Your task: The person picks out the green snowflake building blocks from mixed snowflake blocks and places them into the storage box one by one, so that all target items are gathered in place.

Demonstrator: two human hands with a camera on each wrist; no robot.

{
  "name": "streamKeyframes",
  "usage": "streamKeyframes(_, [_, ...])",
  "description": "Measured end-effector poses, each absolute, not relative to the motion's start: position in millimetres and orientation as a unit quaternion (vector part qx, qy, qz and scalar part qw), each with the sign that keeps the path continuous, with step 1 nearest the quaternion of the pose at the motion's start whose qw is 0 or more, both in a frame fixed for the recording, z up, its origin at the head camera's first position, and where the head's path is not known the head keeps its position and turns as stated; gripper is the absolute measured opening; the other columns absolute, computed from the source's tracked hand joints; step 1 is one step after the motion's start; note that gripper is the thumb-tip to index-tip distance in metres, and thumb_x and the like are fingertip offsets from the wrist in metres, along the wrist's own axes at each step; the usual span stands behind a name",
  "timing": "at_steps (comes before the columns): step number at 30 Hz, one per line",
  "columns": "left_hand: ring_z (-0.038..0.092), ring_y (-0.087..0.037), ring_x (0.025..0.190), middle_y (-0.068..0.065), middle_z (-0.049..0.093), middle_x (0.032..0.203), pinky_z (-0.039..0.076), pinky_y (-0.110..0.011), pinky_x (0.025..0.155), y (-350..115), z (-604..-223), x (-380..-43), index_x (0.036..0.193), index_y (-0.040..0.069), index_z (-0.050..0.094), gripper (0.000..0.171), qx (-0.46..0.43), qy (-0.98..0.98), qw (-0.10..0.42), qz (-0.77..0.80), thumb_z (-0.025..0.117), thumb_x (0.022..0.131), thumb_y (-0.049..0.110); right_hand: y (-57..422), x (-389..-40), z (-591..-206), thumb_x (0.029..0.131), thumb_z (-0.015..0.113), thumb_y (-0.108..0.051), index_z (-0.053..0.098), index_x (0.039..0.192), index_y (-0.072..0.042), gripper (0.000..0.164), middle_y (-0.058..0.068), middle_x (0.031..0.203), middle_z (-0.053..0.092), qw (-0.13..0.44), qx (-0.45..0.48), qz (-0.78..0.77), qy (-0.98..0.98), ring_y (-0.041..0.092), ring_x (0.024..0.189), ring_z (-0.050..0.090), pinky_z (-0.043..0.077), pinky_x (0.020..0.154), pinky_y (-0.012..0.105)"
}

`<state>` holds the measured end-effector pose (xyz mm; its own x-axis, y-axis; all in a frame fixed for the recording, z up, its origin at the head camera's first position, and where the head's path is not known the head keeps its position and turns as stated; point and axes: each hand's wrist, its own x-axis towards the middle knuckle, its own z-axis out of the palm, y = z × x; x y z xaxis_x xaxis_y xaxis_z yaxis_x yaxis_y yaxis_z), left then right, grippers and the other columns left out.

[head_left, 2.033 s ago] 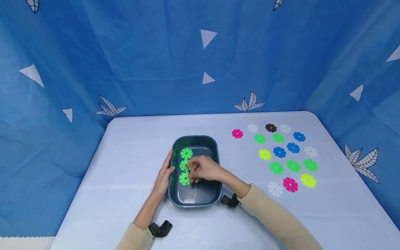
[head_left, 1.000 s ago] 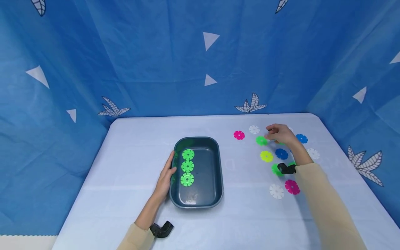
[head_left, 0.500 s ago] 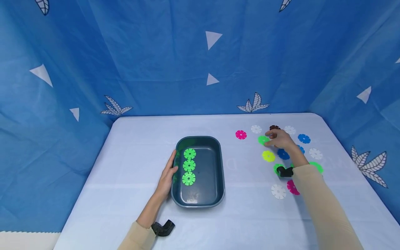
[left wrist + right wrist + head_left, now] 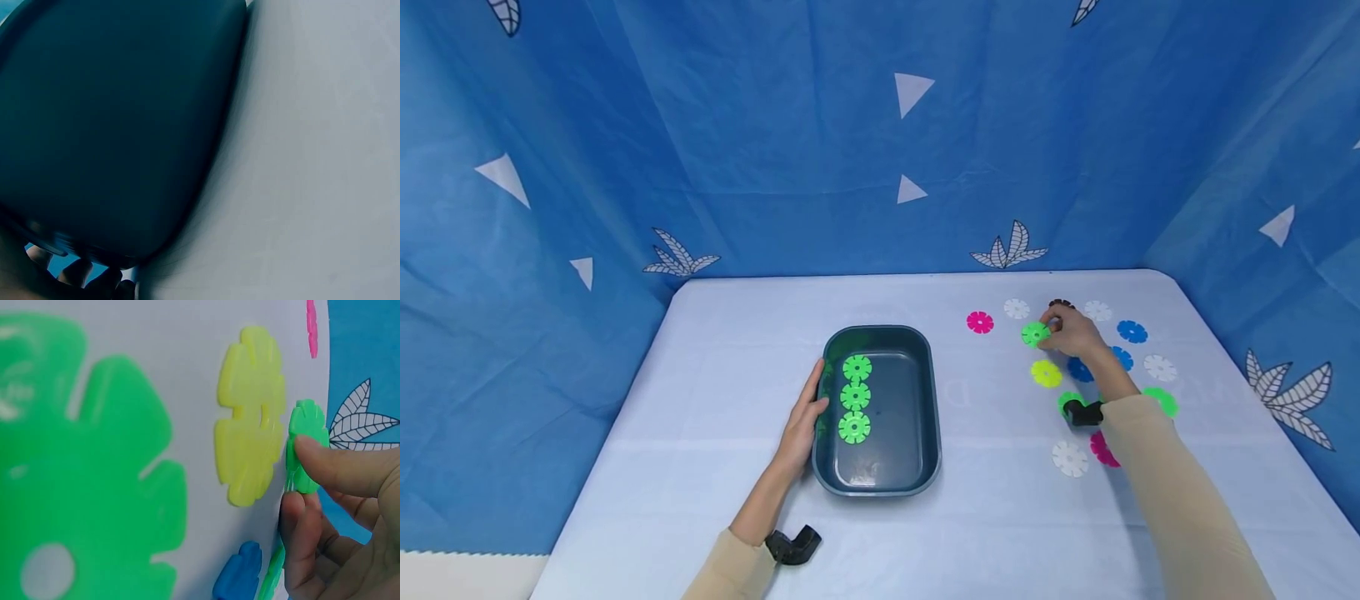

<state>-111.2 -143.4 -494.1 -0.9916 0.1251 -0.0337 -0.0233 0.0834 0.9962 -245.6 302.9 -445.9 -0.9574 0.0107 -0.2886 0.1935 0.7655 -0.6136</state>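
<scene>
Disc point(image 4: 1033, 335), green and notched, is pinched between thumb and fingers of the right hand point(image 4: 1075, 335) at right of the tabletop point(image 4: 737, 342), yellow disc point(image 4: 1047, 374) near. Left hand point(image 4: 797, 423) grips the dark bin's point(image 4: 895, 417) left wall, thumb over rim; three green discs point(image 4: 855, 396) lie inside, in column.
</scene>
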Motion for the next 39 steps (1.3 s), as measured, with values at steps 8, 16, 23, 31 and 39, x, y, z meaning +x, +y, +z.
streamKeyframes(8, [0.001,-0.018,0.153,0.008,0.01,0.165,0.0,-0.049,0.124,-143,-494,-112,0.158,0.029,0.015,0.058,0.039,0.73,0.055,0.681,0.032,0.104,0.017,309,-244,-440,0.094,0.055,0.0,0.05,0.125,0.007,0.031,0.017,0.095,0.049,0.15,0.055,-0.397,0.904,0.017,0.071,0.061,0.056,0.064,0.025])
streamKeyframes(16, [0.001,-0.017,0.153,0.008,0.01,0.165,0.0,-0.048,0.124,-143,-494,-111,0.158,0.028,0.015,0.058,0.034,0.732,0.056,0.678,0.032,0.104,0.016,282,-232,-428,0.095,0.059,-0.005,0.049,0.13,0.006,0.039,0.018,0.102,0.051,0.154,0.064,-0.429,0.888,0.017,0.077,0.069,0.059,0.071,0.026])
streamKeyframes(23, [0.001,-0.018,0.153,0.008,0.01,0.165,0.0,-0.049,0.124,-143,-494,-111,0.158,0.029,0.015,0.058,0.036,0.731,0.056,0.679,0.031,0.104,0.017,243,-216,-413,0.093,0.063,-0.005,0.052,0.125,0.005,0.035,0.015,0.099,0.05,0.133,0.03,-0.465,0.875,0.031,0.088,0.072,0.06,0.07,0.029])
streamKeyframes(31, [0.001,-0.018,0.153,0.008,0.01,0.165,0.0,-0.049,0.124,-143,-494,-111,0.158,0.028,0.015,0.058,0.037,0.732,0.056,0.678,0.032,0.104,0.017,193,-194,-399,0.091,0.064,-0.003,0.056,0.118,0.004,0.029,0.016,0.096,0.053,0.116,-0.045,-0.484,0.866,0.031,0.085,0.073,0.059,0.067,0.026])
streamKeyframes(39, [0.001,-0.018,0.153,0.008,0.01,0.165,0.0,-0.049,0.124,-143,-493,-110,0.158,0.028,0.015,0.058,0.039,0.729,0.055,0.681,0.032,0.104,0.017,141,-166,-391,0.089,0.066,-0.001,0.059,0.112,0.002,0.025,0.015,0.094,0.056,0.144,-0.099,-0.511,0.841,0.035,0.081,0.072,0.059,0.065,0.03])
